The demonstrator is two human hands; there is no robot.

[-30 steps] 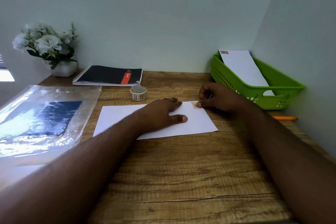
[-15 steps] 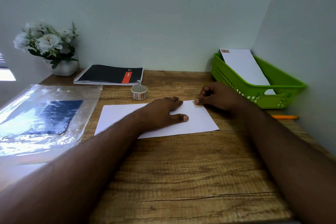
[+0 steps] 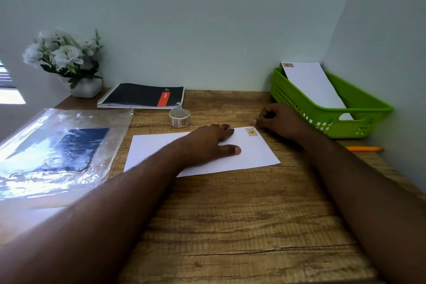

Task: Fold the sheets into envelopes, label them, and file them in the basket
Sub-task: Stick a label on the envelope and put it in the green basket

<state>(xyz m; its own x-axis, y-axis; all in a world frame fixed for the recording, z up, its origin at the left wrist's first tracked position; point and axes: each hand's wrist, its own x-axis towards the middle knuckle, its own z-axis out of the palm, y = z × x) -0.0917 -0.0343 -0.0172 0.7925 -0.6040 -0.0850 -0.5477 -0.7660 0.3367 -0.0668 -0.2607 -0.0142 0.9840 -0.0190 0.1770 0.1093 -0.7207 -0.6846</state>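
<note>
A white folded envelope lies flat on the wooden desk. A small brown sticker label sits at its far right corner. My left hand presses flat on the envelope's middle with straight fingers. My right hand hovers just beyond the labelled corner, fingers curled, off the sticker and holding nothing I can see. At the back right stands a green basket with one labelled white envelope leaning inside it.
A roll of sticker tape stands behind the envelope. A black spiral notebook and a white flower pot sit at the back. A plastic sleeve of sheets lies at left. An orange pencil lies by the right wall.
My right hand lifted off the sticker and drew back to the right, uncovering the label on the envelope's corner. My left hand stayed pressed on the envelope.
</note>
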